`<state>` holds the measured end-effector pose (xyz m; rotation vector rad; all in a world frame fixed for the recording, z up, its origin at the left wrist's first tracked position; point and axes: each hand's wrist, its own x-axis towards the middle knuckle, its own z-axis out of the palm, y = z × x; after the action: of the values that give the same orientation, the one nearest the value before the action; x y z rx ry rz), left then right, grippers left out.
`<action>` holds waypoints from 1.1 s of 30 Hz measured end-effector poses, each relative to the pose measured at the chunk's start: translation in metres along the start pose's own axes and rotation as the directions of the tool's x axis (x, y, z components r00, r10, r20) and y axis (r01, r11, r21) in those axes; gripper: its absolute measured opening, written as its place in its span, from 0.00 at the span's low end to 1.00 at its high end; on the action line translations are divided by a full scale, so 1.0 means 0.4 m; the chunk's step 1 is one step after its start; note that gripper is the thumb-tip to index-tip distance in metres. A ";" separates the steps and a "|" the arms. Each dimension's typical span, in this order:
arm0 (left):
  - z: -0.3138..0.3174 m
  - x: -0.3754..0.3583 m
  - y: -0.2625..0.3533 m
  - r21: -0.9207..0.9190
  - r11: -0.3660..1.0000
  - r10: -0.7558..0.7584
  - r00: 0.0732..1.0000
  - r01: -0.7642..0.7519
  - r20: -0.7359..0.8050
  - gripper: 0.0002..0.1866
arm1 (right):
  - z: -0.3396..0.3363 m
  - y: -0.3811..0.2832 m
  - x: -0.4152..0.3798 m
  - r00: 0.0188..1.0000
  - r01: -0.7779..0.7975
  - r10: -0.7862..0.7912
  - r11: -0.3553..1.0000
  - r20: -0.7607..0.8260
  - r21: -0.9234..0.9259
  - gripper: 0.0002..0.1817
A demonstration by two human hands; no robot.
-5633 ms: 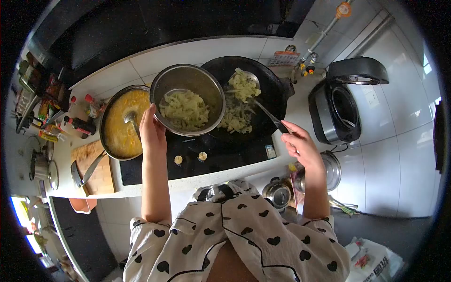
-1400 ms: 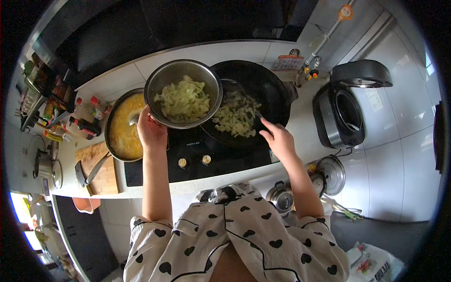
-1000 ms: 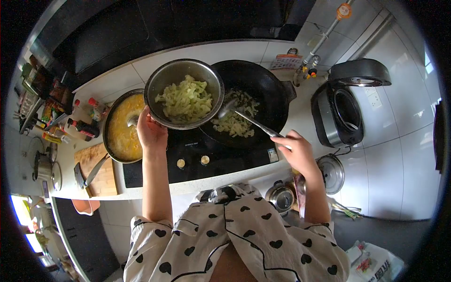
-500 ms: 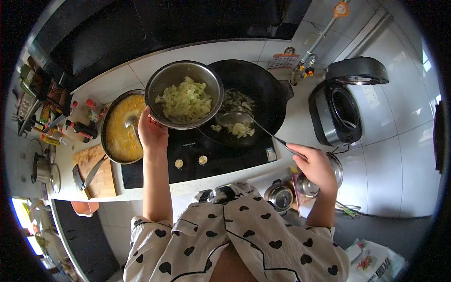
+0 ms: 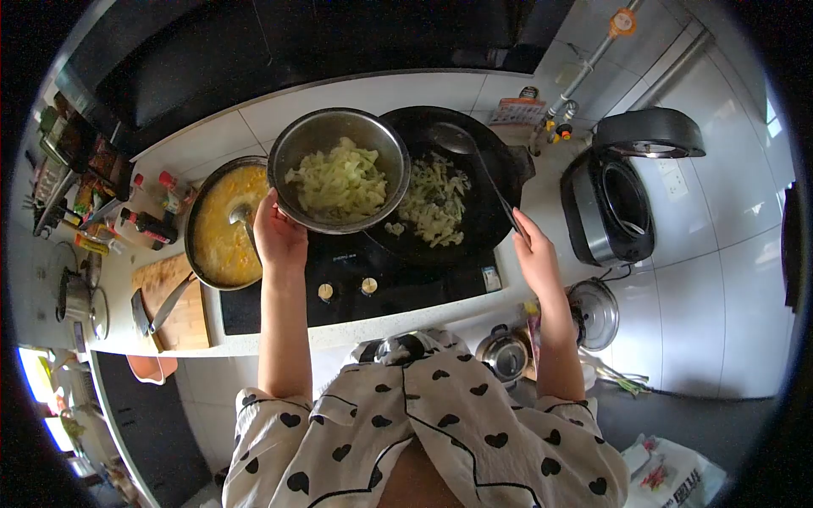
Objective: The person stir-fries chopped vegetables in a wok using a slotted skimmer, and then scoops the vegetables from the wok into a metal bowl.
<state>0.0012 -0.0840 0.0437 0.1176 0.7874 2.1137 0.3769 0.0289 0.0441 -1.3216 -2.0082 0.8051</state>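
Observation:
My left hand (image 5: 281,234) grips the near rim of a steel bowl (image 5: 296,140) that holds chopped pale green vegetable (image 5: 340,182). The bowl hangs over the left edge of a black wok (image 5: 495,199). Around the handle of a metal ladle (image 5: 456,138) are the fingers of my right hand (image 5: 536,254). The ladle's head lies at the far side of the wok, beyond the vegetable pieces (image 5: 434,203) spread in it. Left of the bowl, a pan (image 5: 193,245) contains yellow soup with another ladle (image 5: 240,213) in it.
A cutting board (image 5: 190,317) with a knife (image 5: 174,302) lies at the left, near sauce bottles (image 5: 148,227). An open rice cooker (image 5: 584,207) stands at the right. Below the counter are a lidded pot (image 5: 506,356) and a plastic bag (image 5: 677,474).
The ladle has moved from the near vegetable to the wok's far side, and my right hand has shifted left and away from me. The vegetable in the wok is more spread out.

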 end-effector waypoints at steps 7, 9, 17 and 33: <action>0.018 -0.014 0.008 0.031 0.999 0.022 1.000 -0.022 -0.010 0.10 | 0.018 0.018 -0.013 0.992 -0.125 0.125 0.973 -0.016 -0.195 0.22; 0.017 -0.014 0.010 0.033 0.999 0.019 1.000 -0.019 -0.005 0.11 | 0.026 0.002 -0.025 0.979 -0.189 0.199 0.961 0.033 -0.202 0.22; -0.021 0.004 0.011 -0.013 1.000 0.002 0.993 0.000 0.116 0.12 | 0.144 -0.077 -0.052 0.684 -0.723 0.463 0.537 0.564 0.434 0.26; -0.038 0.011 0.028 -0.025 0.999 0.041 0.996 -0.039 0.082 0.14 | 0.067 -0.055 -0.018 0.632 -0.771 0.163 0.032 0.758 0.636 0.16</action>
<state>-0.0146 -0.0932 0.0371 0.2084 0.7159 2.1408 0.3466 0.0109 0.0427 -0.9497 -0.6373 2.4779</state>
